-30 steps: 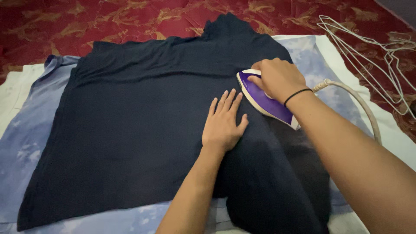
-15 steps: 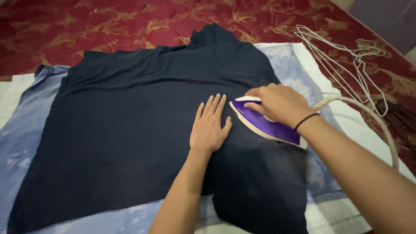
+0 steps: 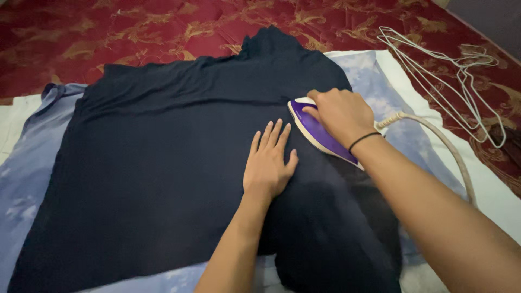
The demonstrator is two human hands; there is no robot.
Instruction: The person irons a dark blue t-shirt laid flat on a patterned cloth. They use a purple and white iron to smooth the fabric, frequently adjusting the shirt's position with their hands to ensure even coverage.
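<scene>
A dark navy garment (image 3: 163,157) lies spread flat over a pale blue patterned cloth (image 3: 30,163). My left hand (image 3: 267,161) rests palm down on the garment with its fingers together and slightly spread. My right hand (image 3: 339,114) grips the handle of a purple and white iron (image 3: 315,130), which sits on the garment just right of my left hand, nose pointing up and left. A thin black band circles my right wrist. The iron's cream cord (image 3: 439,141) curves off to the right.
Under the blue cloth lies a white sheet (image 3: 488,179), all on a red and gold patterned carpet (image 3: 135,32). Several white wire hangers (image 3: 450,70) lie on the carpet at the upper right.
My right hand has pushed the iron back up toward the garment's upper part after drawing it down half a second ago. My left hand stays flat on the fabric.
</scene>
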